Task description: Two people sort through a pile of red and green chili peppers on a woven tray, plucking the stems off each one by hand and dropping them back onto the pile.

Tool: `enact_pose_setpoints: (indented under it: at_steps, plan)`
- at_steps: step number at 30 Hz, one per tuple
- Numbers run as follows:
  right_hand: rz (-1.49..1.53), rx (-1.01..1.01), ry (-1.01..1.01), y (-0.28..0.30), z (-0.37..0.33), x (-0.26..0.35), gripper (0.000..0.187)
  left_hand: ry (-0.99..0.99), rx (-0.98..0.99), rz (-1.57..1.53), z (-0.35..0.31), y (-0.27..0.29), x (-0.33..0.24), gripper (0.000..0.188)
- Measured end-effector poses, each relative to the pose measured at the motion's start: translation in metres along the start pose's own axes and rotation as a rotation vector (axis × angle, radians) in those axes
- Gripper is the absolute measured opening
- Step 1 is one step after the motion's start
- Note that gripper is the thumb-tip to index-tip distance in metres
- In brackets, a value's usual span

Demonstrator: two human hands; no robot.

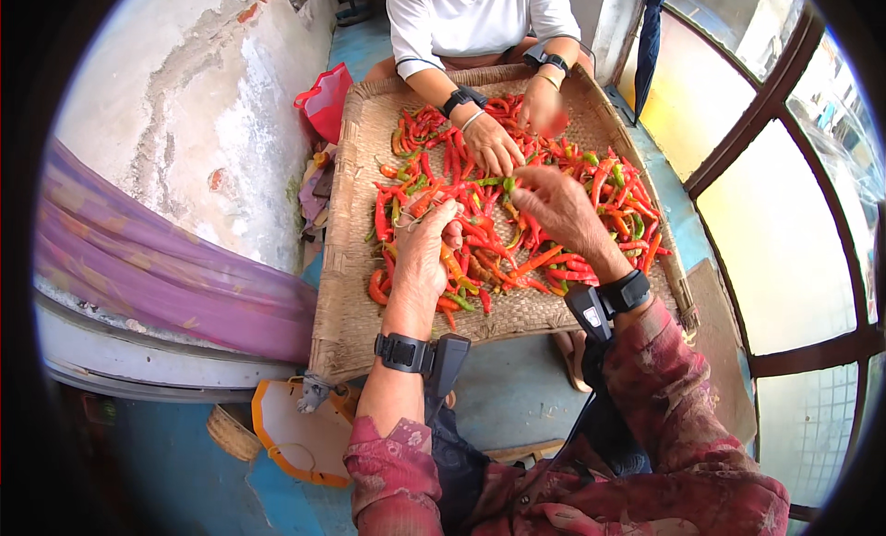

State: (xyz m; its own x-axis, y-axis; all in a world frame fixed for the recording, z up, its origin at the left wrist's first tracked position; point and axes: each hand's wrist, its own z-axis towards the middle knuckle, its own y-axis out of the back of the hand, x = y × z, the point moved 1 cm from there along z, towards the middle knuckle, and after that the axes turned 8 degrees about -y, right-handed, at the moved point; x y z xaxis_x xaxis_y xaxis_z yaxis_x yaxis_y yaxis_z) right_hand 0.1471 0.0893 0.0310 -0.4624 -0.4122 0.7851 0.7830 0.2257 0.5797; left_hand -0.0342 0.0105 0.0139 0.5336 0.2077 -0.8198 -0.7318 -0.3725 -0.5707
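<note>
Peppers, dozens, occupy one tray; left hand, eight o'clock; right hand, three; fingers bent, grip indeterminable. Co-worker's two hands, twelve.

The peppers are red and green, the tray tan.

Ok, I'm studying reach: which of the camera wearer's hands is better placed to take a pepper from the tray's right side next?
Probably the right hand: it is nearer the peppers on that side of the tray. The left hand is farther left, with the right in between.
</note>
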Motion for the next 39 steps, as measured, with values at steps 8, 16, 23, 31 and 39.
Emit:
enact_pose_setpoints:
  at_steps: [8,16,23,31,39]
  plan:
    - [0.030,0.366,-0.015,-0.019,-0.019,0.015,0.024,0.045,0.038,-0.097,-0.003,-0.009,0.007,0.016]
    - [-0.099,0.415,0.027,0.006,-0.019,-0.008,0.015,-0.084,-0.169,-0.016,0.010,0.012,0.003,0.011]
    - [0.174,-0.204,-0.102,0.024,-0.009,-0.003,0.045,0.097,0.097,-0.030,-0.009,-0.015,0.011,0.014]
    - [0.312,0.281,-0.070,0.003,-0.016,0.006,0.023,0.178,0.153,0.098,-0.016,-0.028,0.020,0.021]
    - [0.405,-0.223,-0.276,0.032,-0.001,-0.016,0.026,0.130,-0.045,0.003,-0.004,-0.009,0.021,0.025]
